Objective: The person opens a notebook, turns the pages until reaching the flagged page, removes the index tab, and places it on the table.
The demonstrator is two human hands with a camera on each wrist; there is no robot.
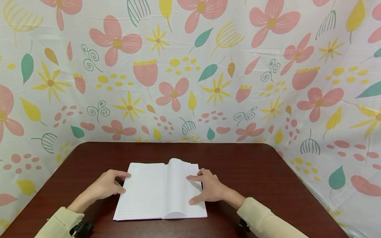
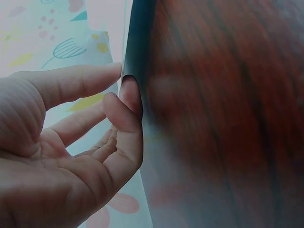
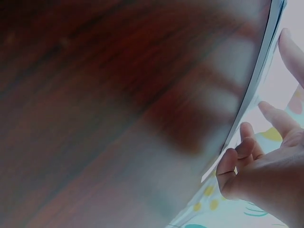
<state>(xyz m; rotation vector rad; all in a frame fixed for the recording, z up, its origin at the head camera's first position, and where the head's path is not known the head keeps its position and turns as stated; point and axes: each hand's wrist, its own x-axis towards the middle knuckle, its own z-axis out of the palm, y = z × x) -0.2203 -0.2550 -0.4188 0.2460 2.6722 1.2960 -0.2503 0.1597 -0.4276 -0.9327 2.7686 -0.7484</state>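
An open lined notebook [image 1: 146, 191] lies on the table, with one page [image 1: 175, 188] arching up beside the spine. My left hand [image 1: 105, 185] is at its left edge. In the left wrist view, the left hand [image 2: 90, 128] pinches that edge, thumb on the page side and a bent finger [image 2: 130, 95] behind it. Over the right-hand page, my right hand [image 1: 211, 186] spreads its thumb and index finger across the paper. The right wrist view shows the right hand [image 3: 266, 161] along the notebook's edge [image 3: 256, 80], thumb extended, the outer fingers bent beside it.
The dark reddish-brown table [image 1: 253, 172] extends around the notebook on all sides. A white cloth [image 1: 190, 82] with pink, yellow and green flower prints hangs behind it and along both sides. Both sleeves carry dark wrist devices [image 1: 81, 228].
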